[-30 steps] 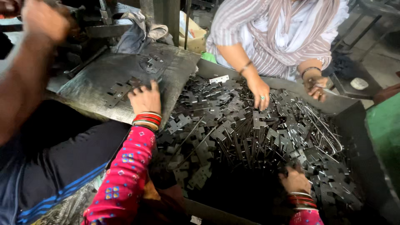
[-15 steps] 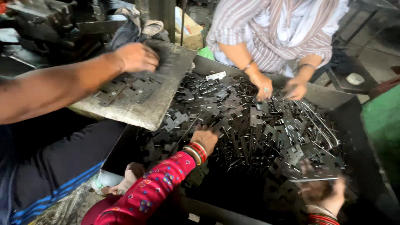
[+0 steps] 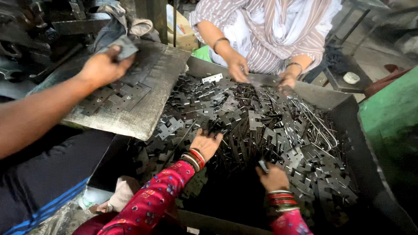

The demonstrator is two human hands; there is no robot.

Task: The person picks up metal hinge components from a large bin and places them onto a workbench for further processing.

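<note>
A grimy workshop: a worn grey board (image 3: pixel 143 109) at upper left carries flat metal plates, beside a dark bin (image 3: pixel 348 109) heaped with stamped metal brackets (image 3: pixel 261 122) pointing every way (no common axis). Low centre, the left hand (image 3: pixel 205 143) lies spread on the heap; the right hand (image 3: pixel 273 176) pinches one small bracket (image 3: pixel 263 165).

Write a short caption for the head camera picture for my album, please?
Left hand and right hand dig into a bin of flat metal pieces beside two co-workers.
</note>
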